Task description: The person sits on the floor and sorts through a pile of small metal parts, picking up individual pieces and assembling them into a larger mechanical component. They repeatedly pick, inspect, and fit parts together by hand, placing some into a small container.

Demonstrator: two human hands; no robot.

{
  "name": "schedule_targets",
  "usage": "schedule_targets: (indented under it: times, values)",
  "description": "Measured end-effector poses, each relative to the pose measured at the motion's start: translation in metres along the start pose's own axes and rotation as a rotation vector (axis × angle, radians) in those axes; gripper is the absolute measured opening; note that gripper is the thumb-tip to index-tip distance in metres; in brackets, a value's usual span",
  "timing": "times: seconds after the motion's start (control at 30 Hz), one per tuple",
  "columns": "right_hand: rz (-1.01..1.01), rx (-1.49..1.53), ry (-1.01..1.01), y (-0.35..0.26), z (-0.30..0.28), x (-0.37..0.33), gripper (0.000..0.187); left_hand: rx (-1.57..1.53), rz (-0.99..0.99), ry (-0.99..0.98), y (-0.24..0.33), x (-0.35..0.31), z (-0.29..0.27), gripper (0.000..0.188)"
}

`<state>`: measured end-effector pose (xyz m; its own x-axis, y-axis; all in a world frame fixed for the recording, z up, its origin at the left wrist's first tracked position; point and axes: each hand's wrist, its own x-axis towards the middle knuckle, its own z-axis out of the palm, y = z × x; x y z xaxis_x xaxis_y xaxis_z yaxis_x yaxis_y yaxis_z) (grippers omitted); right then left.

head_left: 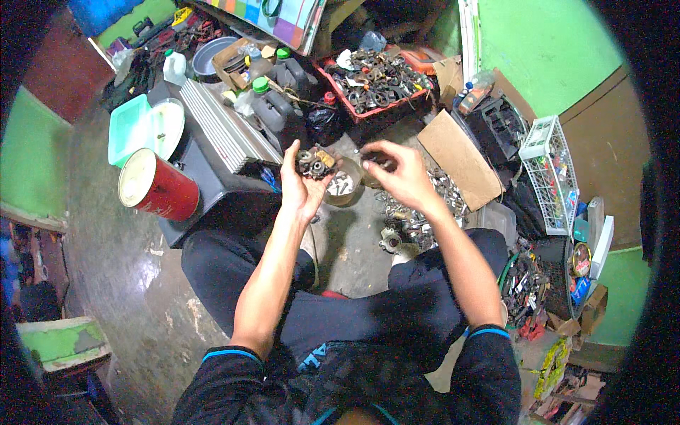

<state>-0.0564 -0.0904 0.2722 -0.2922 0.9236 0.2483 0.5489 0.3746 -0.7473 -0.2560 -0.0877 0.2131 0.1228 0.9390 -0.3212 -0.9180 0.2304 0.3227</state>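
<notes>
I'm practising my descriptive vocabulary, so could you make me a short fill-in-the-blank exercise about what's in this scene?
1. The palm-up hand, cupping small metal parts, is the person's ____ one.
2. Beyond the hands, the heaped crate is coloured ____.
3. The two dark jugs near that crate have ____ caps.
4. The white lattice basket stands toward the person's ____ side.

Missing words: left; red; green; right.
</notes>
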Motion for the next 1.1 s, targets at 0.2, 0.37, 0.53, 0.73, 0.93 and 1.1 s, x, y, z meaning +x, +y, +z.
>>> schedule_targets:
  times: [0.2, 0.37, 0.53, 0.73, 0.93, 1.1]
  values:
    - [0.068, 0.217, 0.047, -0.006, 0.013, -0.010, 0.029, 0.316, -0.075, -0.053, -0.008, -0.020, 0.005, 0.029]
    - [-0.035, 0.169, -0.148, 0.002, 0.016, -0.004, 0.025, 0.476, -0.169, -0.075, -0.017, -0.023, -0.004, 0.027]
    - [0.201, 0.248, -0.077, 0.008, 0.026, 0.001, 0.024, 0.482, -0.232, -0.082, -0.010, -0.021, -0.006, 0.029]
    - [0.415, 0.407, 0.206, 0.049, -0.015, 0.034, 0.024, 0.364, -0.302, -0.024, -0.014, -0.016, -0.016, 0.033]
    - [0.463, -0.108, 0.138, 0.117, 0.000, 0.049, 0.023, 0.314, -0.238, -0.026, -0.018, -0.008, -0.023, 0.045]
    - [0.577, -0.297, 0.208, 0.170, 0.015, 0.054, 0.026, 0.407, -0.209, 0.029, -0.021, -0.008, -0.021, 0.047]
